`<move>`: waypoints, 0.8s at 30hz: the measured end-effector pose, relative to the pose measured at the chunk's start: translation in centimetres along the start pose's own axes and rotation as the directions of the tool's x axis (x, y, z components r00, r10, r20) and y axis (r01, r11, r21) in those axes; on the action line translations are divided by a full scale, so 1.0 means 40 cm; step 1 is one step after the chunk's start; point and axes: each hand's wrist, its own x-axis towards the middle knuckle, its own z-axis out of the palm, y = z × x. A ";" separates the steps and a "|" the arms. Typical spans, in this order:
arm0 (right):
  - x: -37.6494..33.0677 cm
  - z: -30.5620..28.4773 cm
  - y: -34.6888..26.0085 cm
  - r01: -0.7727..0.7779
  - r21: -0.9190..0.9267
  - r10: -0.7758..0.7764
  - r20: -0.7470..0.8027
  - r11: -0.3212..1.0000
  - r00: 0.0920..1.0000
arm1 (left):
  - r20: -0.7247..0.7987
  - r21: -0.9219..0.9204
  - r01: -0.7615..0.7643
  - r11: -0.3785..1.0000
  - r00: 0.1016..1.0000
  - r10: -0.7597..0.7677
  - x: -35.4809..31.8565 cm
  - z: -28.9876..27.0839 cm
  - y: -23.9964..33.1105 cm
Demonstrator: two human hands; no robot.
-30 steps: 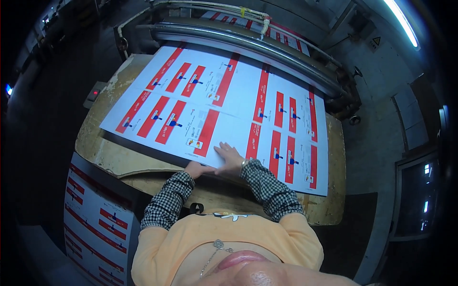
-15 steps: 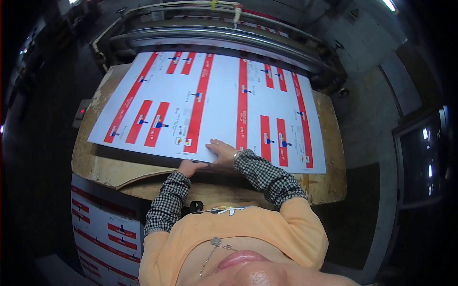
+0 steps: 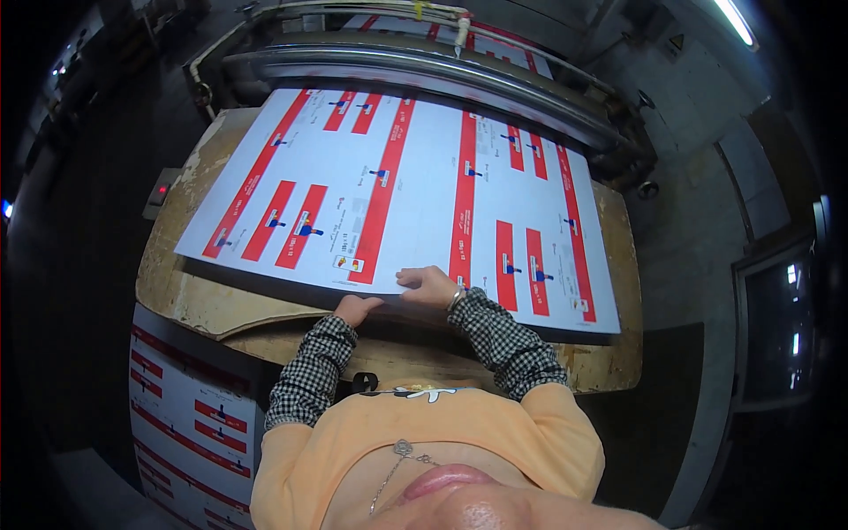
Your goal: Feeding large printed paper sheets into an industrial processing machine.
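Note:
A large white printed sheet (image 3: 424,194) with red bands and small blue marks lies on the wooden table. Its far edge reaches under the metal rollers. At the sheet's near edge my left hand (image 3: 357,309) is closed, thumb along the edge; its other fingers are mostly hidden beneath. Just to the right, my right hand (image 3: 430,287) rests on top near the same edge, fingers slightly bent and apart, holding nothing visible. Checked sleeves cover both forearms.
The worn wooden table (image 3: 199,296) has a curved cut in its front. Beyond it stands a machine with a long metal roller (image 3: 424,66). A stack of similar printed sheets (image 3: 190,424) stands low at the left. A small box with a red light (image 3: 162,189) sits beside the table.
My right hand has drawn slightly back toward the near edge and its fingers have bent more. My left hand keeps its place at the edge. The whole view has shifted a little.

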 end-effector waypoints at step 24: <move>0.046 -0.018 -0.062 -0.080 -0.109 0.083 0.025 0.991 0.996 | -0.201 -0.028 -0.152 0.988 0.969 0.144 0.015 0.011 -0.042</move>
